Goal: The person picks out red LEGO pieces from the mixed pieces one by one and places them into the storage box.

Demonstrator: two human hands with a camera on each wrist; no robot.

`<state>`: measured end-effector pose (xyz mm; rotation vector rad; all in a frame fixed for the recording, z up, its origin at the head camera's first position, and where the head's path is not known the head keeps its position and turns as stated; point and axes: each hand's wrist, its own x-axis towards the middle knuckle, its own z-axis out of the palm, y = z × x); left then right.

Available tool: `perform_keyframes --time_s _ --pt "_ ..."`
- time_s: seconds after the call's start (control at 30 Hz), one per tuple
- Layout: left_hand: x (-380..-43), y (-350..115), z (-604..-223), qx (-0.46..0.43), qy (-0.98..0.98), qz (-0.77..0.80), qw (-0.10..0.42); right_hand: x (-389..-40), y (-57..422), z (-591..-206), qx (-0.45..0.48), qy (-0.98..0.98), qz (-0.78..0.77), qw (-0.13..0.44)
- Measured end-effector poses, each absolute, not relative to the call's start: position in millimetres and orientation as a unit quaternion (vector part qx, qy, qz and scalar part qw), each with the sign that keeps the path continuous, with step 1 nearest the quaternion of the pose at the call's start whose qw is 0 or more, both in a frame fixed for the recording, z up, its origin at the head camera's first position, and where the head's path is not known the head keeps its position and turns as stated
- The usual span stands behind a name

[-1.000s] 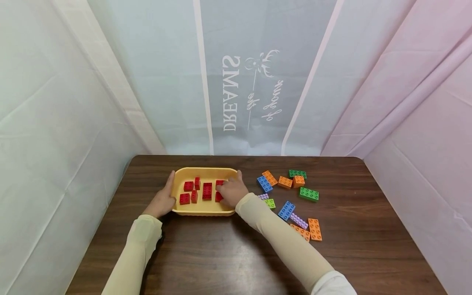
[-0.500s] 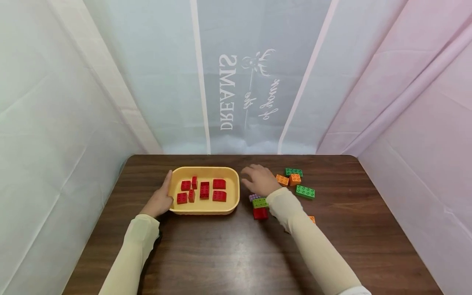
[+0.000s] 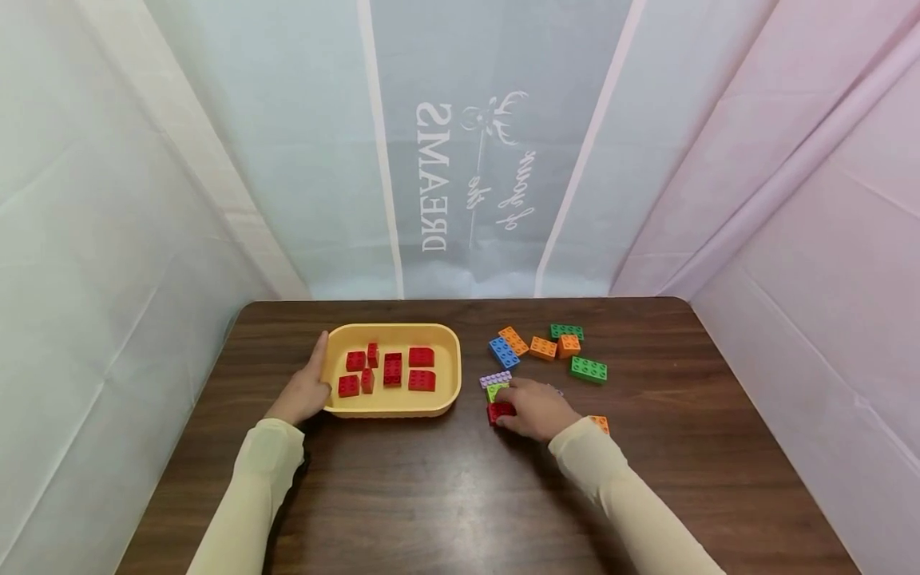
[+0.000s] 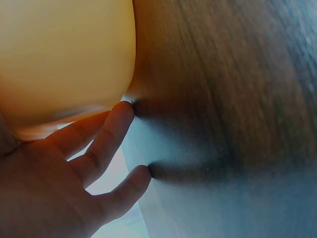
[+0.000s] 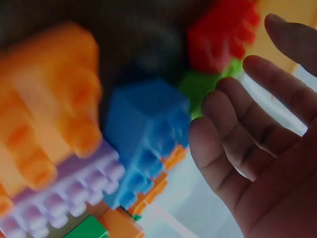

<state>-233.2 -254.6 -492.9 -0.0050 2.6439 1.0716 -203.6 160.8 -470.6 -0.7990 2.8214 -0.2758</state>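
Note:
A yellow tray (image 3: 450, 367) holds several red bricks (image 3: 392, 370) lying apart from each other. My left hand (image 3: 299, 395) rests against the tray's left end; in the left wrist view its fingers (image 4: 111, 136) are nearly straight, with fingertips at the tray's wall and the table. Right of the tray, my right hand (image 3: 541, 410) is at a loose red brick (image 3: 499, 413), which it partly covers. The right wrist view has the fingers (image 5: 257, 116) loosely bent beside that red brick (image 5: 218, 39), with no grip on it visible. A lime green brick (image 3: 494, 392) lies just behind it.
Behind the right hand lie a purple brick (image 3: 494, 379), a blue brick (image 3: 505, 352), several orange bricks (image 3: 543, 348) and two green bricks (image 3: 588, 369). More bricks are partly hidden under the right arm. A printed curtain (image 3: 474, 200) hangs at the table's back edge.
My right hand has left the tray's right end, where two red bricks now lie uncovered, and moved right and then down to the loose red brick. The left hand stays at the tray.

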Motion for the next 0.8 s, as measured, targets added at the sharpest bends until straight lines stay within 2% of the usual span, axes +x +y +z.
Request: perform_keyframes --time_s 0.2,0.3,0.4,0.63,0.8 --pt "-233 -255 -491 -0.007 0.919 0.366 0.149 -188 147 -481 -0.335 0.941 -0.039 0.012" --pt "-233 -255 -491 -0.008 0.918 0.367 0.148 -183 140 -482 -0.354 0.935 -0.023 -0.009" --pt "-233 -256 -492 -0.011 0.917 0.37 0.147 -181 132 -481 -0.36 0.933 -0.02 0.006" --pt "-234 -255 -491 -0.021 0.916 0.371 0.152 -194 129 -469 -0.329 0.935 -0.104 0.086" --pt "-235 -253 -491 -0.023 0.913 0.376 0.154 -222 147 -440 -0.254 0.949 -0.172 0.069"
